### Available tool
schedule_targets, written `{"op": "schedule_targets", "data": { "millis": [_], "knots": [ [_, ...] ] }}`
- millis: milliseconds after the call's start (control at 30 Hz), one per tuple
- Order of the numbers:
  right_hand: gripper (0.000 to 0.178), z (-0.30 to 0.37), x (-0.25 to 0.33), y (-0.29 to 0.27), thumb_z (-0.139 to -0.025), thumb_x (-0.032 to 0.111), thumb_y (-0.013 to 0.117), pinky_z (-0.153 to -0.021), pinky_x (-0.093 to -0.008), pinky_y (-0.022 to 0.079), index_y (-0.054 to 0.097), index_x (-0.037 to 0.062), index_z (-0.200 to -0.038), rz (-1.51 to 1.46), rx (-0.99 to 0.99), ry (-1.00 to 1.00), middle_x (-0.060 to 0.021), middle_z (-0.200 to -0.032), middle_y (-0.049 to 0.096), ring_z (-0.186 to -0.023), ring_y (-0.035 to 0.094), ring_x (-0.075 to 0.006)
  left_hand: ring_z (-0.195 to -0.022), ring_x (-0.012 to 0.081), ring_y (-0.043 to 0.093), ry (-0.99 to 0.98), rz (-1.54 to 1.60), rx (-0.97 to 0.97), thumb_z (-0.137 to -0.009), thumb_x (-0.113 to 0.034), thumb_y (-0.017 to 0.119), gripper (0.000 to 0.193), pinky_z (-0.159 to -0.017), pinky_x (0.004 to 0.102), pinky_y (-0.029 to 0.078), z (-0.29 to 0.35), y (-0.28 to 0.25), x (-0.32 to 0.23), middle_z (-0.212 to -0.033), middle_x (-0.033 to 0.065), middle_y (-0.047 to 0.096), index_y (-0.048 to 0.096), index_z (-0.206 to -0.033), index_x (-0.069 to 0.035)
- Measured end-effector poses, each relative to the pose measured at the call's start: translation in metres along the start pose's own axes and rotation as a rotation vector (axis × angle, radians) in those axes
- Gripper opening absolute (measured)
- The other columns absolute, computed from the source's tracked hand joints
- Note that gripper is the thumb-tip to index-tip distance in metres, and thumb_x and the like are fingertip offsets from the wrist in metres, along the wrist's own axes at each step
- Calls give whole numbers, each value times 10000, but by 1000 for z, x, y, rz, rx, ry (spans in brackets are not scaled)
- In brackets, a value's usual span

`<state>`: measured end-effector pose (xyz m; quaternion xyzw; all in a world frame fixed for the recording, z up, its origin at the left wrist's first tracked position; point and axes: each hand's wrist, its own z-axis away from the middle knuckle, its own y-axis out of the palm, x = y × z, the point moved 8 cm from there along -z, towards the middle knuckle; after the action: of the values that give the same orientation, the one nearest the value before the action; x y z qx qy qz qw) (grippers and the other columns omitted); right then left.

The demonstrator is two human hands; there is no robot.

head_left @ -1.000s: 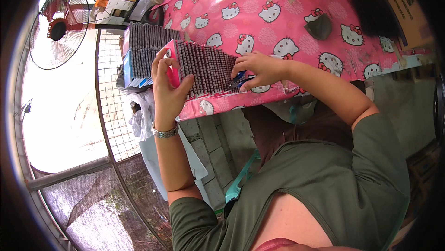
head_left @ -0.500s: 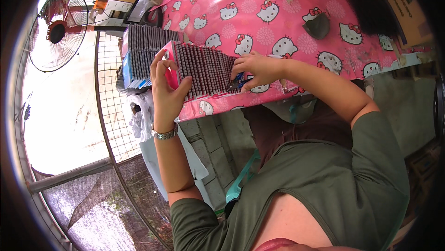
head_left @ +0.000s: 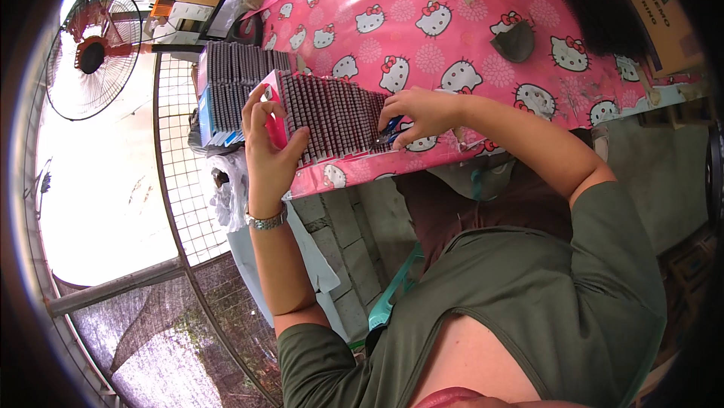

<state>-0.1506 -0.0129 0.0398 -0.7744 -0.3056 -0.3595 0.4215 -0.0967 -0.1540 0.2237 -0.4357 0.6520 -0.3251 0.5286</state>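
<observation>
A tall stack of small spiral-bound notebooks [head_left: 328,118] leans in a row along the table's near edge, its dark bindings facing up toward me. My left hand [head_left: 271,136] grips the stack's left end, fingers on the pink cover side and thumb on the near side. At the right end of the stack, my right hand [head_left: 415,118] is closed around small blue-handled pliers [head_left: 390,130]. Their metal tip is at the bindings; exactly what it touches is too small to tell.
A second notebook stack [head_left: 237,80] stands behind on the left. The table [head_left: 407,38] has a pink patterned cover. On it lie a dark green curved piece [head_left: 515,42], a black bristly bundle [head_left: 603,19] and a cardboard box [head_left: 648,8]. A fan [head_left: 92,55] stands at far left.
The pliers have turned slightly in my right hand, and more of their blue handles shows. My left hand has barely shifted on the stack.
</observation>
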Motion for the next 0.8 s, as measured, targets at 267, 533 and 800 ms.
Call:
{"op": "schedule_targets", "data": {
  "millis": [267,533,800],
  "knots": [
    [380,-7,-43,30,-830,337,734,-854,-406,504,686,64,-1090,-251,282,371,-115,-1025,705,-981,666,-278,-1354,366,404,15,-26,4,-691,-45,739,358,-1103,450,321,-4,2,-3,-1435,200,441,501,-957,-73],
    [367,5,-11,9,-902,365,662,-841,-405,505,691,61,-1107,132,-43,-79,-119,-1009,706,-938,664,-289,-1355,353,407,16,-4,9,-690,-39,735,365,-1094,453,338,-1,0,-1,-1445,197,433,498,-965,-71],
    [416,-1,-31,28,-837,397,721,-875,-399,484,677,103,-1128,-169,399,439,-103,-1073,653,-1033,631,-290,-1362,356,403,20,0,10,-692,-36,734,364,-1095,449,335,-1,1,-1,-1435,202,437,492,-962,-69]
  ]
}}
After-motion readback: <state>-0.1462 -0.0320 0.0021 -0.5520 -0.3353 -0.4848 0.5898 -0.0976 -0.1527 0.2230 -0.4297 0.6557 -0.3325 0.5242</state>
